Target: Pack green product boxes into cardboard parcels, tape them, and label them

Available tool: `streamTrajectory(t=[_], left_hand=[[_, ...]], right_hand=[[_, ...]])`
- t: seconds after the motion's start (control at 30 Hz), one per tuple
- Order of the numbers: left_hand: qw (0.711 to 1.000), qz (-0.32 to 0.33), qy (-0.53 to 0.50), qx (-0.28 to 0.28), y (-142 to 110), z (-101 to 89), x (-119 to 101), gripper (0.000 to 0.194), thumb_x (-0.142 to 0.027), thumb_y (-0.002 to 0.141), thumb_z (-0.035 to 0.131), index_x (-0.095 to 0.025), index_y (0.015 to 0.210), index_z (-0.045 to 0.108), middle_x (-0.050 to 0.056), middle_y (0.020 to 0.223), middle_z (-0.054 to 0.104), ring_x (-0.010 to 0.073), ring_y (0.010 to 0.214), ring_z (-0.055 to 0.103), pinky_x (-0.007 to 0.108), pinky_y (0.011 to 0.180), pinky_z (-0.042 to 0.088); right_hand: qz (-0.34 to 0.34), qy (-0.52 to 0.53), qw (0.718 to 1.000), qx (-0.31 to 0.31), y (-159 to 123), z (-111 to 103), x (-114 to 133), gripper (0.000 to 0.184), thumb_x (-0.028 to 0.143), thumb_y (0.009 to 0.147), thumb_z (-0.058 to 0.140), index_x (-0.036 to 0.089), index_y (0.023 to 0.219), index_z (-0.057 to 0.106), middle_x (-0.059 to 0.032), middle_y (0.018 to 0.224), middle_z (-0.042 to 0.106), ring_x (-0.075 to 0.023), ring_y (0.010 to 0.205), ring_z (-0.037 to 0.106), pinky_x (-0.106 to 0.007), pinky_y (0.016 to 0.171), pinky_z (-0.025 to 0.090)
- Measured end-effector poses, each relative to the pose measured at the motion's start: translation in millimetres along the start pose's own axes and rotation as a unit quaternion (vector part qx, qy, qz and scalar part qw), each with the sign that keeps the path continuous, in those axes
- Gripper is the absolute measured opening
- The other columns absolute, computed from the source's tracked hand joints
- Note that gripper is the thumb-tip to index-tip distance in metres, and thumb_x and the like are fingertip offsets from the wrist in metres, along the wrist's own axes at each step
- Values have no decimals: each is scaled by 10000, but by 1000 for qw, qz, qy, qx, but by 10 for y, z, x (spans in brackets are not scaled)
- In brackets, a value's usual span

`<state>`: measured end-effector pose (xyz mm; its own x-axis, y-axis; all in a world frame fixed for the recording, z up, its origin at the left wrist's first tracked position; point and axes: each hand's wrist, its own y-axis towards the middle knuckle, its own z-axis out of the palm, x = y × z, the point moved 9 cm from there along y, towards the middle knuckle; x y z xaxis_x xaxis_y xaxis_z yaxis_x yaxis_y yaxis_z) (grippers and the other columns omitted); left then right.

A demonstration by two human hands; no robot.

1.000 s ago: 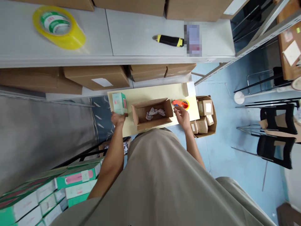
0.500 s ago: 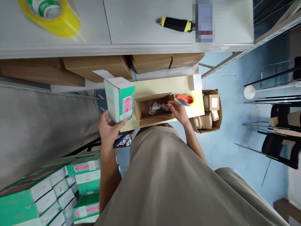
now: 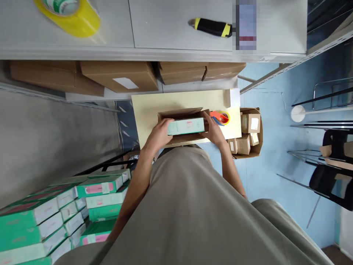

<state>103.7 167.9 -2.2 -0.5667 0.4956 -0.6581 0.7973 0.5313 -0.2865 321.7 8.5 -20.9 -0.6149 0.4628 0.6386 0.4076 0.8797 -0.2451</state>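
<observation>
A pale green and white product box [image 3: 186, 126] lies lengthwise over the open cardboard box [image 3: 179, 113], at its mouth or partly inside; how deep I cannot tell. My left hand [image 3: 160, 135] grips the product box at its left end. At the right end, my right hand [image 3: 213, 129] closes its fingers on the same box. The crumpled paper in the cardboard box is hidden beneath it. Just right of my right hand sits an orange tape dispenser [image 3: 219, 117] with yellow tape.
A cream table [image 3: 146, 106] carries the cardboard box and a small white box [image 3: 234, 98]. Above is a grey shelf [image 3: 165, 25] with a yellow tape roll [image 3: 82, 22] and a utility knife [image 3: 212, 27]. Green boxes [image 3: 60, 213] are stacked lower left; a carton [image 3: 260, 141] of small boxes stands right.
My left hand has carried the product box right, from beside the cardboard box to over it, and turned it lengthwise. My right hand has left the crumpled paper and taken the box's right end.
</observation>
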Motion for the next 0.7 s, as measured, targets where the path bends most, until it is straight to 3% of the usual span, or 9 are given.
streamTrajectory(t=[0.1,0.27,0.47,0.6,0.7], left_hand=[[999,-7,24,26,59,174,82,750,-17,848,707,-200,1564,583,141,1615,652,355,1476,652,470,1246,555],[989,-54,119,64,256,492,228,714,14,848,698,-130,1538,583,219,1574,643,403,1495,601,528,1257,531],[964,-103,212,120,421,809,323,606,21,903,617,-51,1505,609,271,1521,655,409,1431,615,522,1163,574],[973,-108,186,80,365,795,266,568,-19,964,577,-101,1522,641,241,1506,675,391,1449,616,521,1209,550],[986,-105,127,-6,144,573,193,493,-116,1030,591,-173,1514,664,185,1510,685,362,1465,618,495,1266,515]], right_hand=[[-30,-124,991,45,82,172,194,874,55,820,715,164,1666,524,-212,1629,629,-411,1498,605,-603,1230,537],[-79,-281,950,111,359,557,335,608,-20,824,653,-8,1432,652,-291,1403,720,-399,1392,644,-547,1399,318],[-105,-360,909,179,599,958,224,571,-19,973,437,-52,1501,651,-294,1387,753,-370,1390,662,-520,1417,282],[-114,-335,920,168,546,955,223,598,15,1004,440,17,1563,653,-279,1434,752,-365,1417,650,-567,1406,308],[-140,-284,941,120,370,737,290,539,64,1031,491,57,1536,681,-264,1492,724,-366,1458,613,-547,1400,325]])
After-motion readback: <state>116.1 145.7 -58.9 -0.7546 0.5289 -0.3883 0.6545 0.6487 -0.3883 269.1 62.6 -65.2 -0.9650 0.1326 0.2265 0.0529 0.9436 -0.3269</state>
